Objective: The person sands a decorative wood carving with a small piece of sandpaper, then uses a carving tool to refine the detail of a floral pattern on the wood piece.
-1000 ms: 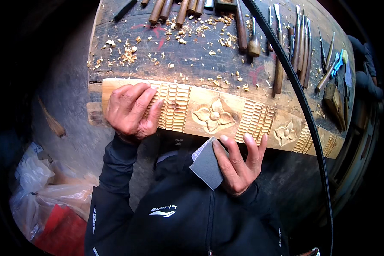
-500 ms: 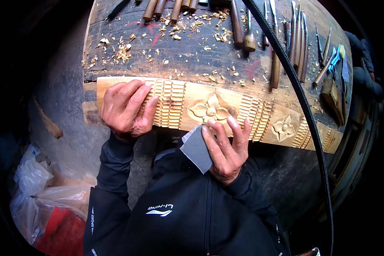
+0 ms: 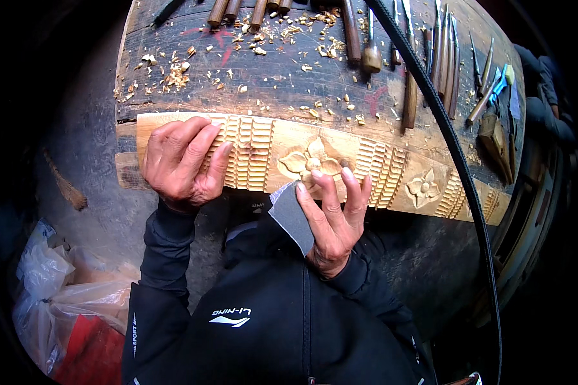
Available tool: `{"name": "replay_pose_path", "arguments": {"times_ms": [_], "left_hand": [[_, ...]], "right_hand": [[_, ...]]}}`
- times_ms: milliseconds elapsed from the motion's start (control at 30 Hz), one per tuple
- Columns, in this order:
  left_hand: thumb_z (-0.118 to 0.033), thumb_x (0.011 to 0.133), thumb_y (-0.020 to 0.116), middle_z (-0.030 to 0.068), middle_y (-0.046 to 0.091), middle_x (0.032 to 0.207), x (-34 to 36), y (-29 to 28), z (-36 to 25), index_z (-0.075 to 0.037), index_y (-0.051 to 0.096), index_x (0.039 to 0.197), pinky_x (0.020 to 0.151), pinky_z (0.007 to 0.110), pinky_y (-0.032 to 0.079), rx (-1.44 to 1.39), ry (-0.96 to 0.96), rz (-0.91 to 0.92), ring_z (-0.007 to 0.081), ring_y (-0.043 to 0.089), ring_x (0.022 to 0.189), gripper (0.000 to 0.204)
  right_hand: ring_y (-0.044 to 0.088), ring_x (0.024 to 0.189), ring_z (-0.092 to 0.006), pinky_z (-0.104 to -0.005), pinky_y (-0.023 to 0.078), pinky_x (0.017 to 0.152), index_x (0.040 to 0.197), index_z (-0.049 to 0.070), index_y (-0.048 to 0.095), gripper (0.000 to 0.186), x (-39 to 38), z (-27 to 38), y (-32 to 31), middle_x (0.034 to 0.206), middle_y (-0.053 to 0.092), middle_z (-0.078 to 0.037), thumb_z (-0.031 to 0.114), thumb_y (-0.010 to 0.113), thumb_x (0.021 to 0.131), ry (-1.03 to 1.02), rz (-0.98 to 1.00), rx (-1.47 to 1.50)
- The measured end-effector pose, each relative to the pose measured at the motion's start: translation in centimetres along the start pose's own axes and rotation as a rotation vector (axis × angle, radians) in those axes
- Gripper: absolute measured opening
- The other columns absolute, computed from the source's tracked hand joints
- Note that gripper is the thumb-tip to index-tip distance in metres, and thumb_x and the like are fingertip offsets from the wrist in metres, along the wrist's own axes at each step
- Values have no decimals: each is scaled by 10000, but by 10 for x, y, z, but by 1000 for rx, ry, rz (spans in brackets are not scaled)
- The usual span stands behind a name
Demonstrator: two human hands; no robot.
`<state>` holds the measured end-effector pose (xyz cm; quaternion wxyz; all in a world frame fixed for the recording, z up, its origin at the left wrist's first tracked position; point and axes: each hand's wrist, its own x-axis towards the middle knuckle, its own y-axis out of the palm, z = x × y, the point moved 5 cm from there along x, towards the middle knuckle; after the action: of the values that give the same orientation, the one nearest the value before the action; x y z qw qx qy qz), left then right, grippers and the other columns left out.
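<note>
A long, pale carved wooden board (image 3: 392, 206) lies along the near edge of the workbench. Flower reliefs and bands of small ridged scales cover its upper face. On its left end rests my left hand (image 3: 183, 160), fingers bent close together toward the far edge and thumb against the scale carving, steadying the board. My right hand (image 3: 332, 224) pinches a folded grey sheet of sandpaper (image 3: 292, 218) at its side, near the board's near edge. Its other fingers are spread, with their tips by the larger carved flower (image 3: 313, 160). What lies under the right fingertips is partly hidden.
Wood chips (image 3: 176, 77) litter the dark workbench (image 3: 270, 77). Several wooden-handled chisels (image 3: 410, 96) lie along its far and right sides, with a mallet-like wooden block (image 3: 494, 141). A black cable (image 3: 440, 115) hangs across the view. Plastic bags (image 3: 51, 276) and a small broom (image 3: 67, 183) lie on the floor.
The whole view has shifted slightly, so bench and board sit a little further left. Both hands keep nearly the same places on the board, and the sandpaper stays in my right hand.
</note>
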<state>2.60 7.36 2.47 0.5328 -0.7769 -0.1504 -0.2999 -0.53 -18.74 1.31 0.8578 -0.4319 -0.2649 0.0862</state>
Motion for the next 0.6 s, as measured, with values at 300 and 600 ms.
{"name": "replay_pose_path", "arguments": {"times_ms": [300, 600], "left_hand": [[-138, 835, 950, 100, 848, 1129, 4, -1, -1, -42, 884, 1129, 908, 438, 641, -4, -9, 1, 326, 767, 992, 316], [-109, 881, 929, 127, 855, 1158, 0, 0, 0, -42, 884, 1186, 960, 449, 624, -33, -18, 21, 337, 778, 1044, 316]], "right_hand": [[650, 1511, -420, -693, 347, 1365, 1191, 47, 905, 305, 13, 4, 2, 1347, 855, -130, 161, 854, 913, -3, -37, -15], [677, 1461, -397, -775, 380, 1304, 1162, -10, 870, 287, 8, 5, -1, 1333, 845, -150, 127, 838, 912, -2, -86, -12]]}}
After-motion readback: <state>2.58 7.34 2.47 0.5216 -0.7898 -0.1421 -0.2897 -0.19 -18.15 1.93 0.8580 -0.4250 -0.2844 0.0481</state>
